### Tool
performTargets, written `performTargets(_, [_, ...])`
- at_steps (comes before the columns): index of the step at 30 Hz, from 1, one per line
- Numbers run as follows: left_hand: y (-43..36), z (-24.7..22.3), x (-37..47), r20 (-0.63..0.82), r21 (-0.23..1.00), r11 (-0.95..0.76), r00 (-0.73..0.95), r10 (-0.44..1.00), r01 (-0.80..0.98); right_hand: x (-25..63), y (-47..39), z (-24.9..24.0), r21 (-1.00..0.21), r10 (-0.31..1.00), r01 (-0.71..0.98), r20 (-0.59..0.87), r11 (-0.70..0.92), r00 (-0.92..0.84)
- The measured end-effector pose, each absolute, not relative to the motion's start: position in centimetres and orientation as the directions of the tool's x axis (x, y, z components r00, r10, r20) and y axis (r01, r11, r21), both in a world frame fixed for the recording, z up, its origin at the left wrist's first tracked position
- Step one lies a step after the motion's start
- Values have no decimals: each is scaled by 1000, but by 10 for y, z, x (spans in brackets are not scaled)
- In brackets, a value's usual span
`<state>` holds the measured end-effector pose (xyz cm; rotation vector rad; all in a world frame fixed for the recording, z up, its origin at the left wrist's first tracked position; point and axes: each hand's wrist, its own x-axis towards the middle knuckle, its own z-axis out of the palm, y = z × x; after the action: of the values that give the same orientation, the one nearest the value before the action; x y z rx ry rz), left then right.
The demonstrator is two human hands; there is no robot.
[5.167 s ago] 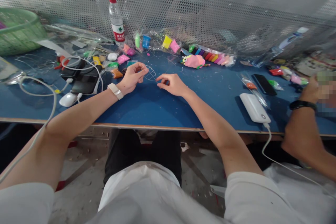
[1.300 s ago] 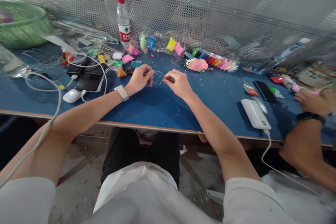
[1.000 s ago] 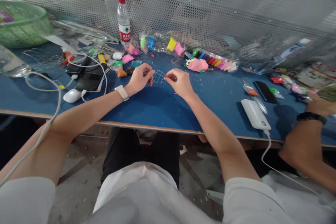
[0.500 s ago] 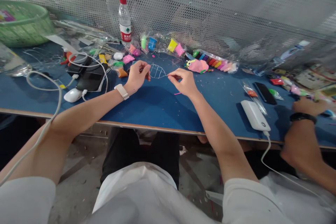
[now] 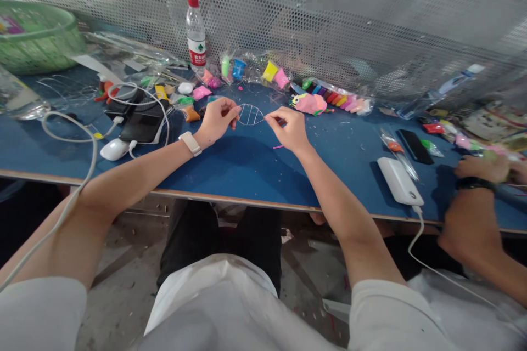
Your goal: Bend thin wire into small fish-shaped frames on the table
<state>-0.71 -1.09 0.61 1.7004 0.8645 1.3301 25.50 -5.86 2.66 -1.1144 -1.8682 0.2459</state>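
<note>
Between my two hands a thin leaf-shaped wire frame [image 5: 251, 123] with several cross wires is held above the blue table [image 5: 230, 167]. My left hand [image 5: 218, 120] is closed in a pinch on its left end. The right tip of the frame sits between the thumb and forefinger of my right hand [image 5: 289, 127]. Below my right hand a small pink strip [image 5: 279, 147] lies on the table. A pink clay figure [image 5: 308, 103] with a yellow part rests beyond that hand. Packets of coloured clay [image 5: 270, 71] lie behind the wire frame.
A water bottle [image 5: 196, 38] stands against the perforated metal panel [image 5: 255, 5]. At left are a green basket [image 5: 39, 44], a black phone [image 5: 142, 125] and a white cable [image 5: 95, 148]. A white power bank [image 5: 399, 182] lies at right, near a co-worker's hand [image 5: 481, 170].
The wire frame has shifted slightly right and turned, so its oval faces me more fully. Both hands keep their pinch on its ends. The co-worker's hand at right has moved a little.
</note>
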Motion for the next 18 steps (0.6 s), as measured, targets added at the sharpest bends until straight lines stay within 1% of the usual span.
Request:
performTargets(7, [-19,9,-6,439,881,-467,238,867,76,251,-60,26,-617,811,571,564,541,-158])
performTargets(10, [-13,12,-8,426,881,-464,276,862,90,250,-60,26,-622,818,562,543,545,-191])
performTargets(11, [-8,15,-13,415,875,-469,312,854,121,250,-60,26,-621,818,562,538,547,-202])
performTargets(13, [4,27,-28,382,827,-502,402,832,253,251,-59,25,-621,817,560,539,549,-204])
performTargets(14, [9,34,-39,380,761,-543,434,817,356,251,-59,25,-622,815,556,544,551,-199])
performTargets(16, [14,50,-67,389,522,-611,471,792,596,250,-59,24,-623,810,549,555,557,-191])
performTargets(17, [13,58,-81,395,406,-592,451,800,696,250,-59,24,-620,806,548,560,561,-192])
performTargets(18, [8,64,-96,406,310,-533,398,823,787,249,-60,23,-615,803,549,564,565,-195])
